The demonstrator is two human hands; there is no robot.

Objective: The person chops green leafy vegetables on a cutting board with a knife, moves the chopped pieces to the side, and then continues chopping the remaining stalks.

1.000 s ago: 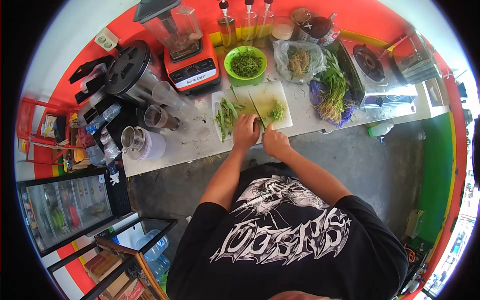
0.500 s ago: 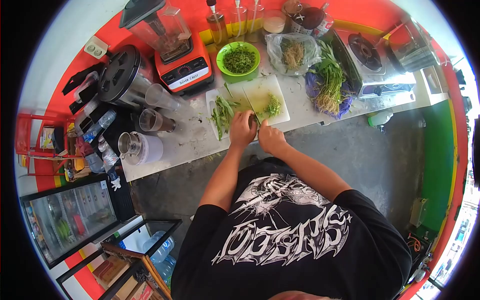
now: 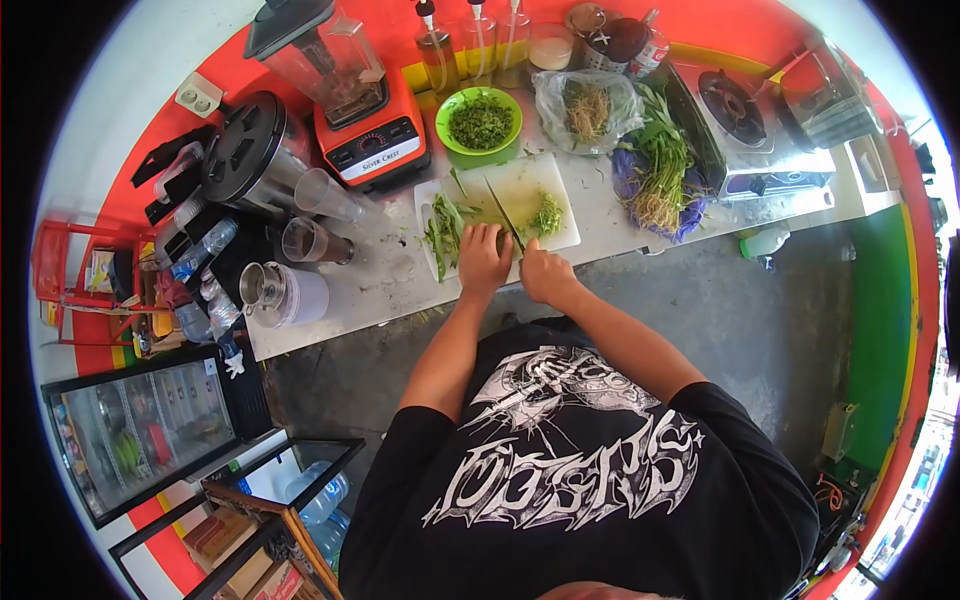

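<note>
A white cutting board [image 3: 545, 172] lies on the counter in front of me. My right hand [image 3: 547, 276] is closed around the handle of a knife [image 3: 501, 208], whose blade slants up and left across the board. My left hand [image 3: 484, 260] has its fingers curled at the board's near edge, beside the blade, on a small bunch of greens mostly hidden under them. Long leafy greens [image 3: 441, 238] lie on the board's left side. To the right of the blade is a small pile of chopped greens [image 3: 546, 214].
Behind the board stands a lime-green bowl [image 3: 447, 130] of chopped greens, beside a red blender [image 3: 372, 150]. A plastic bag [image 3: 550, 100] and bundled greens [image 3: 662, 165] lie rightward, near a gas stove [image 3: 770, 165]. Plastic pitchers [image 3: 315, 240] stand at left.
The knife blade has tilted slightly, and more of its face shows near my left fingers. Both hands stay in nearly the same place. The view has shifted a little.
</note>
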